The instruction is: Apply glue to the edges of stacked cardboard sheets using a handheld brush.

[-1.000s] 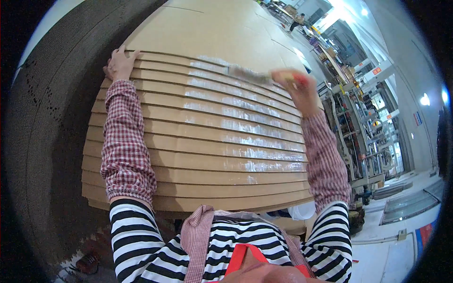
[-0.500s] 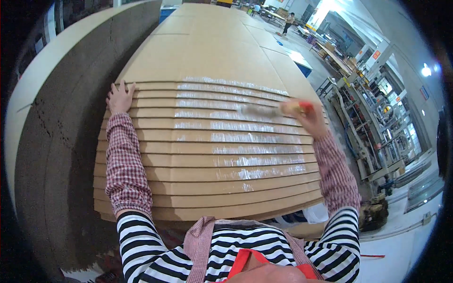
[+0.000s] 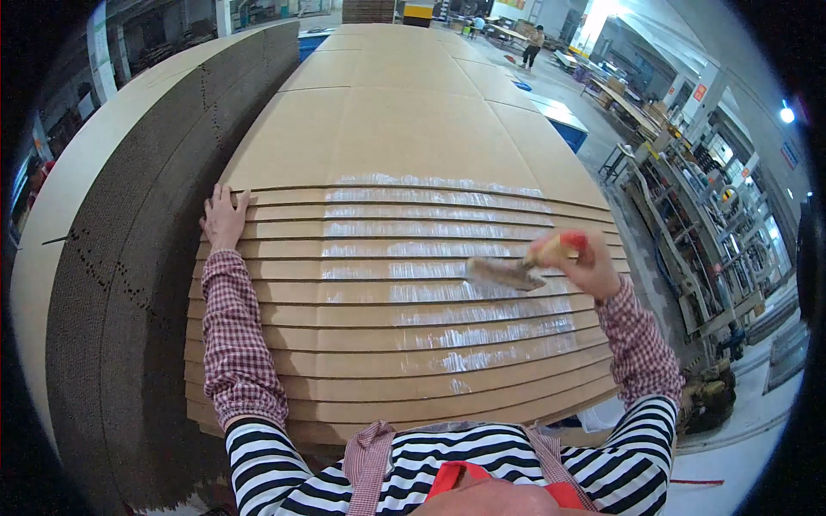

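Overlapping brown cardboard sheets [image 3: 301,314] lie fanned in front of me, their edges forming steps. White, wet-looking streaks [image 3: 439,292] run across the middle and right of these steps. In my right hand [image 3: 594,265] is a wide brush [image 3: 503,273], its handle red and yellow, its bristles against the streaked strips right of the middle. The brush is slightly blurred. My left hand [image 3: 225,217] rests flat on the left edge of the sheets near the topmost step, fingers spread, holding nothing.
On my left stands a tall stack of cardboard [image 3: 120,232] with dark corrugated edges. Far right are a machine frame [image 3: 688,232] and a long bench [image 3: 624,107]. A person [image 3: 533,47] stands in the far background. A blue-sided table [image 3: 564,129] is beyond the sheets' right edge.
The brush and my right hand have come nearer to me, onto lower strips. My left hand stays on the left edge. The whole view has shifted slightly.
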A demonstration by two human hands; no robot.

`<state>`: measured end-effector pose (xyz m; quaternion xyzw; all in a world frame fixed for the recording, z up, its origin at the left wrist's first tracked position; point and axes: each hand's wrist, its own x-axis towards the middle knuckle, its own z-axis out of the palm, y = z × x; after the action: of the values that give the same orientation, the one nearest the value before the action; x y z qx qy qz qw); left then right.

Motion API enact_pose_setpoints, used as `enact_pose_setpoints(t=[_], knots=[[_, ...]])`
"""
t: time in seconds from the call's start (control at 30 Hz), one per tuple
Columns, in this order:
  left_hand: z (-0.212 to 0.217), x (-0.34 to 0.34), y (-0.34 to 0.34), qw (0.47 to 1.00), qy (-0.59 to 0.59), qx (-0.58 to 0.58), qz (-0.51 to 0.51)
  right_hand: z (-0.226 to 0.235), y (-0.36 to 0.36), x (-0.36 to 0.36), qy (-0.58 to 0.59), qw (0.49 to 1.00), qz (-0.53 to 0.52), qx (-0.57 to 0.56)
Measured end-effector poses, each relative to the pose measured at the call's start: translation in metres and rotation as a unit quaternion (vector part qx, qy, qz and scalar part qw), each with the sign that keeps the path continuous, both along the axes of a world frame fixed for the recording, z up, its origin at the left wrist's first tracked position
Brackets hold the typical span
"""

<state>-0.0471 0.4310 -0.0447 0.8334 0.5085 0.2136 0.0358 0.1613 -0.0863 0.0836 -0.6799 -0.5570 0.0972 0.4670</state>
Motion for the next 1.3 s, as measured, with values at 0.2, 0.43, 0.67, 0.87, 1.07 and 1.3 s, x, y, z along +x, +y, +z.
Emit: enact_pose_setpoints(t=[0.2, 0.43, 0.67, 0.87, 1.07, 1.3], knots=[[-0.016, 0.015, -0.002, 0.999, -0.024, 0.013, -0.019, -0.001, 0.103, 0.052, -0.254, 0.963, -0.050, 0.080], [-0.009, 0.002, -0.002, 0.999, -0.049, 0.013, 0.013, 0.001, 0.109, -0.002, -0.166, 0.982, 0.041, 0.080], [-0.022, 0.014, 0.007, 0.997, -0.074, 0.023, -0.007, -0.009, 0.191, 0.018, -0.236, 0.971, 0.023, 0.040], [-0.019, 0.003, 0.011, 0.996, -0.082, 0.011, 0.018, -0.001, 0.183, -0.019, -0.144, 0.987, 0.059, 0.029], [-0.022, 0.021, 0.001, 0.994, -0.111, -0.004, -0.003, -0.016, 0.261, -0.009, -0.305, 0.950, 0.063, 0.033], [-0.016, 0.008, -0.002, 0.994, -0.111, -0.013, 0.012, -0.007, 0.233, -0.038, -0.265, 0.961, 0.060, 0.054]])
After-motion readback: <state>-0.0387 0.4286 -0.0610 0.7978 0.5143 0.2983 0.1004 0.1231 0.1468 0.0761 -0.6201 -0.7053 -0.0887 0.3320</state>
